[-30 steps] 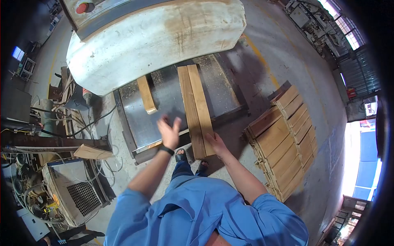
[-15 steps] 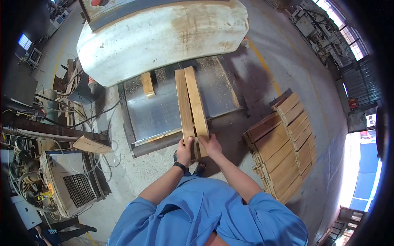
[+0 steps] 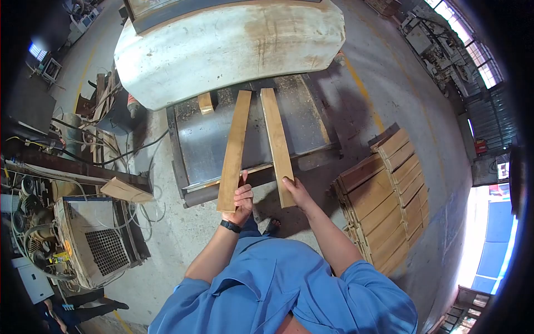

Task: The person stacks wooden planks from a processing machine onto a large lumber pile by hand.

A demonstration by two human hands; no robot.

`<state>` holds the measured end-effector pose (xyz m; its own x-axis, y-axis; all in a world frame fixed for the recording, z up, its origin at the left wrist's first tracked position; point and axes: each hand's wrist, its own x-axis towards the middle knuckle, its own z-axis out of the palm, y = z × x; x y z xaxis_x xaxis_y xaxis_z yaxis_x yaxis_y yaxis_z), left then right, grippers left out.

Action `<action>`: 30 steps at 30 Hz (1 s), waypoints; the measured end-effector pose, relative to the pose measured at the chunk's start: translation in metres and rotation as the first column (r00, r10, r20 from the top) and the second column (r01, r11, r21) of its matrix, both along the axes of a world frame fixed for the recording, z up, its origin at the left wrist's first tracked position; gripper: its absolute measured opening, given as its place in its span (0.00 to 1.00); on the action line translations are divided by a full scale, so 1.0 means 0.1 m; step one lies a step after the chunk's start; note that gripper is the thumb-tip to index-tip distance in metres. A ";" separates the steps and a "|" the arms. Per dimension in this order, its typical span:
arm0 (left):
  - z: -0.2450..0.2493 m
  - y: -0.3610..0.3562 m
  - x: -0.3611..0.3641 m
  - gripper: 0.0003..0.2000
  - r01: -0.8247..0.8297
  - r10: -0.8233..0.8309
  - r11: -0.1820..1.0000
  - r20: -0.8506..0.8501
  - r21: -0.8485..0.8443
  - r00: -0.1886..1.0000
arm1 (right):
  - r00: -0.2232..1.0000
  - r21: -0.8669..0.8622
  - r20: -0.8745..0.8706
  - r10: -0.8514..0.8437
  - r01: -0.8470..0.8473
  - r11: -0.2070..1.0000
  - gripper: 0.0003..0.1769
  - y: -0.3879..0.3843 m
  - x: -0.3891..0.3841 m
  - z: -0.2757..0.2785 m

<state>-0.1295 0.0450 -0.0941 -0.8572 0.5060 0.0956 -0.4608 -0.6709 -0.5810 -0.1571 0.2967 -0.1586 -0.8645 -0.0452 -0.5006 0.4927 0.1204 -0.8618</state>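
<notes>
Two long wooden boards reach from my hands onto the metal bed (image 3: 203,150) of a large machine. My left hand (image 3: 243,201) is closed round the near end of the left board (image 3: 235,145), its fingers curled over the right edge. My right hand (image 3: 296,192) grips the near end of the right board (image 3: 276,139), thumb on top. The boards lie apart, with a gap that widens toward me. Their far ends rest near the machine's white hood (image 3: 228,55). A shorter wood piece (image 3: 205,103) sticks out from under the hood, left of the boards.
Stacked boards (image 3: 378,200) stand on the floor to my right. A roller (image 3: 208,195) runs along the bed's near edge. Hoses, a post and a grilled machine (image 3: 105,247) are at my left. Another person's dark-clothed legs (image 3: 92,309) show at lower left.
The two boards, side by side before, are now spread apart. The left board has swung left and been turned onto its wide face; the right one has shifted right.
</notes>
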 end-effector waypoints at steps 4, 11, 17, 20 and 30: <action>0.10 -0.13 0.05 0.21 -0.066 0.151 0.948 0.255 -0.313 0.955 | 1.000 0.016 -0.001 -0.020 0.020 1.000 0.39 -0.11 0.04 0.04; -0.11 -0.29 -0.01 0.24 0.118 -0.047 0.101 0.114 -0.988 0.992 | 0.993 0.267 -0.038 0.116 -0.101 0.958 0.37 -0.21 -0.16 0.21; -0.45 0.11 -0.18 0.37 -0.031 -0.242 -0.307 0.046 -0.951 0.969 | 0.968 0.711 -0.124 0.217 -0.066 0.700 0.55 -0.40 -0.12 0.49; -0.86 0.21 -0.30 0.34 -0.199 -0.357 -0.508 -0.005 -0.838 0.934 | 0.909 0.773 -0.123 0.398 -0.163 0.613 0.64 -0.59 0.16 0.87; -0.55 -0.12 -0.37 0.32 -0.368 -0.438 -0.713 -0.031 -0.596 0.898 | 0.874 0.832 -0.222 0.432 -0.062 0.552 0.59 -0.89 -0.25 0.49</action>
